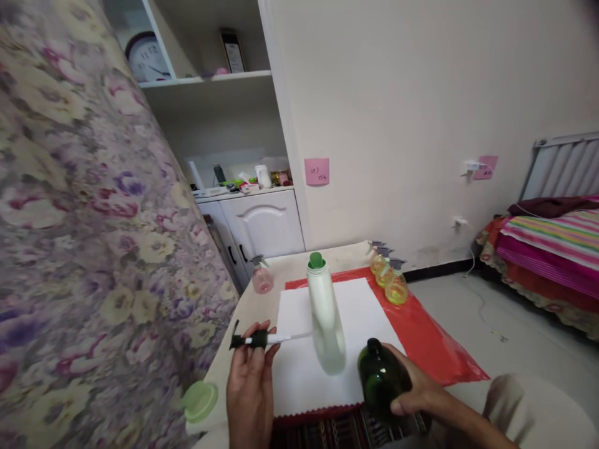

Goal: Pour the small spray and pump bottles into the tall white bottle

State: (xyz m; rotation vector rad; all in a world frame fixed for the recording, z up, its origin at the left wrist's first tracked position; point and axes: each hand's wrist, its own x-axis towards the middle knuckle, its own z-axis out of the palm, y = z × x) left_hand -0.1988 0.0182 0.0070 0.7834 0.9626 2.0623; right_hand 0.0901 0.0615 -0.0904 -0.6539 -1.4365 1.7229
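My left hand (253, 374) is closed around a black pump head (255, 338), whose white tube points right toward the middle of the table. In my right hand (418, 390) is a dark green bottle (381, 377) with its bare neck tilted up and away from me. Between my hands a tall pale green bottle (326, 324) stands upright on a white sheet (292, 386). A green piece (316, 259) shows at its mouth. To the left of my left hand lies a light green lid (200, 401) at the table's edge.
A pink spray bottle (262, 277) stands at the back left of the table. Several yellow spray bottles (396, 288) line the right side on red plastic (425, 333). A floral curtain (116, 262) hangs close on the left; a bed (552, 249) is at the right.
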